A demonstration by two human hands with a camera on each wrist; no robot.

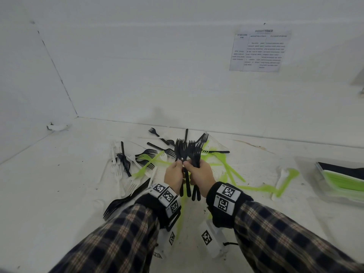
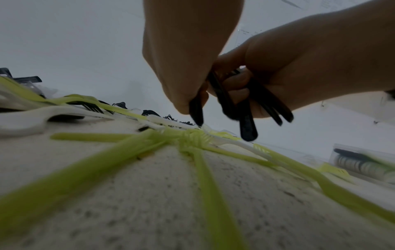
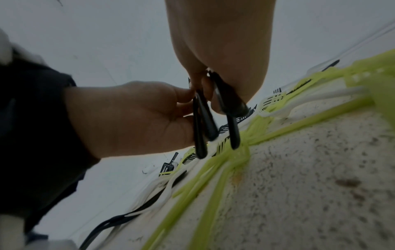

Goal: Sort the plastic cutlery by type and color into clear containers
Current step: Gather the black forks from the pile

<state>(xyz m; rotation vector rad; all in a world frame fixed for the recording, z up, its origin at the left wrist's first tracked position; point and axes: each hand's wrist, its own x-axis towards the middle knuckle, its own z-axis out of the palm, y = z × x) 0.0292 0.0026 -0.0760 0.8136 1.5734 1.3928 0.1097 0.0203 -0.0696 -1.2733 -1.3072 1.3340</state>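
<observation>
The right hand (image 1: 200,175) has its grip curled round a bunch of black forks (image 1: 187,150), fingers wrapped about the middle of the handles. The left hand (image 1: 174,174) presses in just beside it, thumb and fingers pinching one or two handles of the same bunch, so both grips are closed on the forks and touch each other. The bunch stands nearly upright above the tabletop (image 1: 49,184): tines fan out away from the person, handle ends hang below the palms and point back toward the wrists. From the left wrist view the handle tips sit just above the loose pile without resting on it.

Outward from the grips, loose cutlery lies flat in a tangle: more black forks to the left and behind, white forks (image 1: 118,170) further left, green forks (image 1: 226,168) crossing under and to the right of the hands. Well apart on the right stands a clear container (image 1: 338,184) that already holds green pieces and dark ones; their type cannot be told.

That container lies to the right of the bunch, so the right hand is the nearer one. The fork axis probably has to tip from upright to flat before the bunch can go in lengthwise.
</observation>
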